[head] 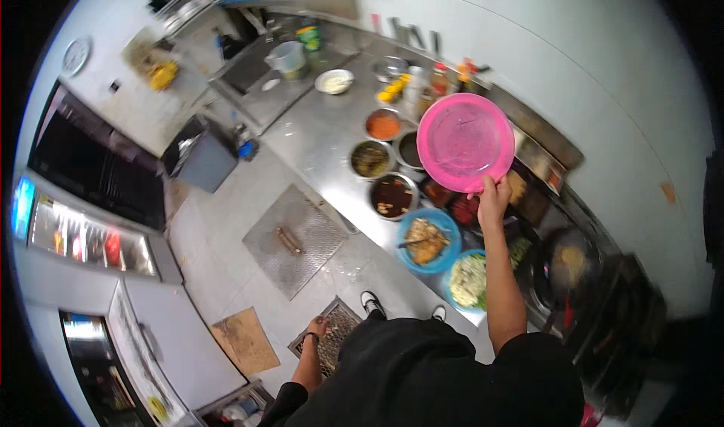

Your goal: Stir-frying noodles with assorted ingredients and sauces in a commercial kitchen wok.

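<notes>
My right hand (493, 196) is shut on the near rim of a pink plastic basin (466, 141), which it holds above the steel counter. Beside and partly under the basin stand metal bowls: one of orange-red food (383, 124), one of brownish pieces in liquid (370, 159) and one of dark sauce (393, 196). Nearer my body are a blue bowl of browned food with a utensil (429, 240) and a blue bowl of pale shredded vegetable (468, 280). My left hand (318, 326) hangs low over the floor, fingers partly bent; nothing shows in it.
A wok (567, 262) sits on the stove at the right. At the counter's far end are a sink (243, 76), a plastic jug (288, 59) and a white bowl (334, 81). A grey bin (207, 161), a metal floor plate (295, 241) and a cardboard piece (245, 341) lie left.
</notes>
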Motion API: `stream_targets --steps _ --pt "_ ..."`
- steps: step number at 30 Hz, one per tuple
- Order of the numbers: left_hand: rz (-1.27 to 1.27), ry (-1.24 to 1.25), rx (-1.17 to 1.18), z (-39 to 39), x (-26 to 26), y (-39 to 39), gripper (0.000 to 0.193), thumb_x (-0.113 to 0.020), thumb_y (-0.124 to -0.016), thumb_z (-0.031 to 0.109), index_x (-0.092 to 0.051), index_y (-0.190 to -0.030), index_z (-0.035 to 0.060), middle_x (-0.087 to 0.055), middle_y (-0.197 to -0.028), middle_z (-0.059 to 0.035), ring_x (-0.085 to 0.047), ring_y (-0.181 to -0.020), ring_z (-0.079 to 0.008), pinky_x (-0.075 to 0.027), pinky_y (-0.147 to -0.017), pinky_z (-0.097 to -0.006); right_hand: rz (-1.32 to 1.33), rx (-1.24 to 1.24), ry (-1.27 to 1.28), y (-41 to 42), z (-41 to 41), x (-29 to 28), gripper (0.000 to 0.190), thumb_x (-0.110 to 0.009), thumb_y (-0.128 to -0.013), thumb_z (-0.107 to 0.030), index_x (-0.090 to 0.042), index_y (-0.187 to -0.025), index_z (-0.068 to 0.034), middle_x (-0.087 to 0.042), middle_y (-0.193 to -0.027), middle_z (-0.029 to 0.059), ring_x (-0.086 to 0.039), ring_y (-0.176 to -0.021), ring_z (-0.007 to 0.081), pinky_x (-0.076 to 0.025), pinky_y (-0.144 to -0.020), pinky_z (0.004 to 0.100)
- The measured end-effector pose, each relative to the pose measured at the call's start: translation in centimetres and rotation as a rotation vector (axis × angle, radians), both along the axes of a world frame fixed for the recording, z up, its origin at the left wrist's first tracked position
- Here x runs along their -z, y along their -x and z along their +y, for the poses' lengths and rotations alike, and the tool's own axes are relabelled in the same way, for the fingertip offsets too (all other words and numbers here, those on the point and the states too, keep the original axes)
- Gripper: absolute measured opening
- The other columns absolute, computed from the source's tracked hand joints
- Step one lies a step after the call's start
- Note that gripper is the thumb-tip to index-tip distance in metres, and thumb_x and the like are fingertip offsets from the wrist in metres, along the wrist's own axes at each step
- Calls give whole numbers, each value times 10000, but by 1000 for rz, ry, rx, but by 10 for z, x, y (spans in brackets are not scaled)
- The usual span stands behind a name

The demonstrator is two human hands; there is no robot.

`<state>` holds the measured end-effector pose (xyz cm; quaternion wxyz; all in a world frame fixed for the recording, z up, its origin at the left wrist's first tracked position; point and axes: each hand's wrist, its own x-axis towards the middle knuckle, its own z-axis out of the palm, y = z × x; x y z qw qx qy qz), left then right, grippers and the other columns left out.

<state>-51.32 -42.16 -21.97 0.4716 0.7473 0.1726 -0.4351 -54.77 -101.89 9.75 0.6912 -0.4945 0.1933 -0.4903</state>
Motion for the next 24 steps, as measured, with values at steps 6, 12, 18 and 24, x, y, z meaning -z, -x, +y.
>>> stream_targets --steps 6,12,18,24 --pt "-251 -393 122 122 63 36 238 -524 -878 233 -548 -1002 30 -632 -693 -98 -632 -582 -202 -473 -435 -323 478 -568 180 -140 165 5 487 -497 -737 66 -332 -1153 -125 -507 -620 32 -466 -390 103 -323 -296 208" --pt "141 -263 -304 147 36 99 264 -518 -833 235 -613 -970 31 -654 -827 -119 -630 -709 -224 -501 -628 -359 1097 -1676 425 -242 297 156 242 -503 -708 -26 -630 -913 -52 -581 -597 93 -555 -454 161 -434 -367 294" --pt "376 -171 -586 148 20 131 271 -496 -887 245 -567 -1051 42 -637 -743 -126 -588 -540 -203 -472 -476 -327 415 -767 -195 -454 286 70 587 -617 -811 -289 -330 -1238 -5 -546 -1081 228 -639 -693 292 -538 -556 371" --pt "676 105 -804 178 78 133 246 -495 -888 241 -560 -1037 56 -611 -708 -123 -562 -543 -231 -479 -510 -325 228 -818 -144 -415 277 -12 417 -591 -853 -244 -389 -1172 -65 -541 -868 120 -632 -691 261 -536 -610 355"
